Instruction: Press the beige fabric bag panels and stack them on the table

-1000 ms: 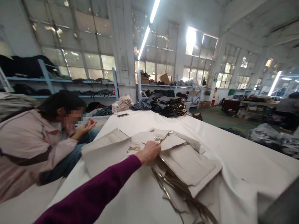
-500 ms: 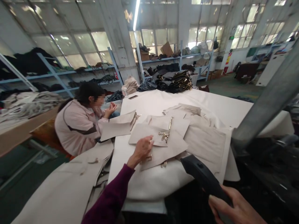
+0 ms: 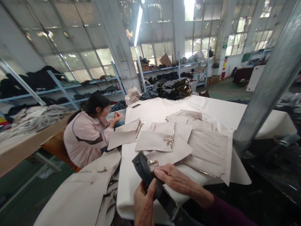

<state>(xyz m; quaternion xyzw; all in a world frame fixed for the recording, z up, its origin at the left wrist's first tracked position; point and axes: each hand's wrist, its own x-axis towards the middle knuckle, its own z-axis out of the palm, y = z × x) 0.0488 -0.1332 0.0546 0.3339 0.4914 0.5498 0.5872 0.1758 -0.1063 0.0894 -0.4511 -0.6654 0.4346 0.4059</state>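
Observation:
A black strap point(image 3: 147, 171), smooth and curved, slants across the front of the table, with a shiny metal fitting point(image 3: 175, 212) on its lower part. My left hand point(image 3: 144, 201) is closed around it from below, thumb on top. From the right, my right hand point(image 3: 172, 177) comes in with its fingers pinched on the strap's edge; the fingertips are partly hidden. Just beyond the strap lie flat beige panels point(image 3: 154, 141), several overlapping. Gold-coloured metal clasps point(image 3: 168, 142) rest on them, and another gold metal piece point(image 3: 153, 162) shows close to my right hand.
A person in a pink jacket point(image 3: 86, 141) sits at the left, hands together. Large beige sheets point(image 3: 77, 188) are stacked at the front left. Black pieces point(image 3: 174, 89) are piled at the table's point(image 3: 155, 106) far end. A metal post point(image 3: 263, 81) rises at the right.
My left hand has left the beige panels and taken hold of the black strap. My right hand has brought the strap leftward and now pinches its edge. The view has shifted slightly.

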